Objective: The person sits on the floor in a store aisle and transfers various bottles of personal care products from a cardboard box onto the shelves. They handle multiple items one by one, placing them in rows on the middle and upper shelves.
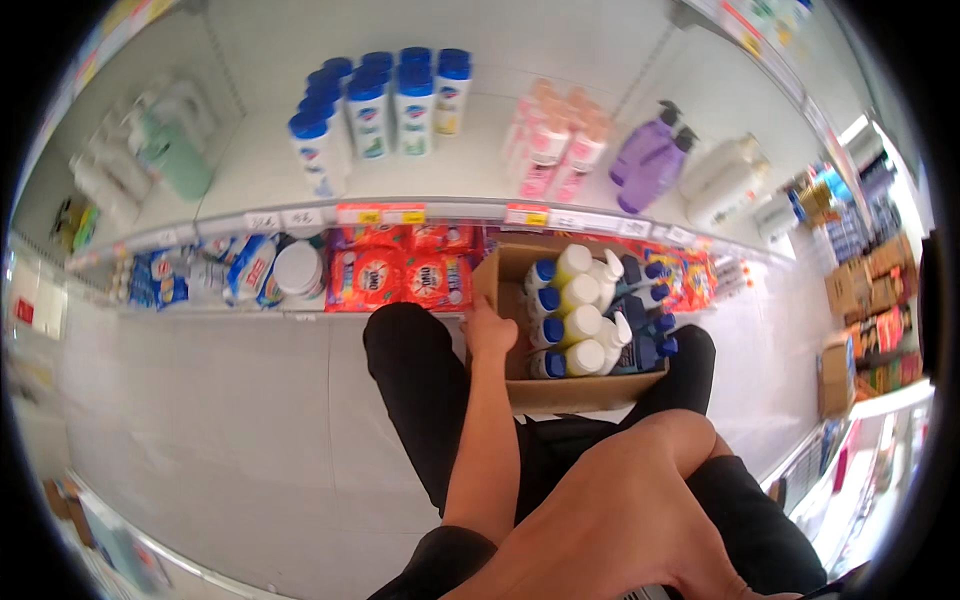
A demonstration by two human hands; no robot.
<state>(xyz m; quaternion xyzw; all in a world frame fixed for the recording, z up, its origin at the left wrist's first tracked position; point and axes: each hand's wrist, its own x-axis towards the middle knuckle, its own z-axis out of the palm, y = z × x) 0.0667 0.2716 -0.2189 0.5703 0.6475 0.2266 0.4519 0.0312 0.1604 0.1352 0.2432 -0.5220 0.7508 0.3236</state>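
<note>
A brown cardboard box [592,396] sits before me between my knees, against the bottom shelf. My left hand [491,330] grips its left wall. Packed in rows inside are white bottles with blue caps [546,330], yellowish bottles with white caps [582,322], white pump bottles [611,345] and dark blue pump bottles [637,352]. The left part of the box holds a bare gap. My right hand [622,517] is raised close to the camera at the lower right; its fingers are mostly cut off by the frame.
On the shelf [255,165] stand blue-capped white bottles [367,112], pink bottles [555,142], purple pump bottles [651,161] and a green bottle [176,157]. Red detergent bags [397,277] and a white tub [298,268] lie below. Cardboard cartons [870,277] are stacked at the right.
</note>
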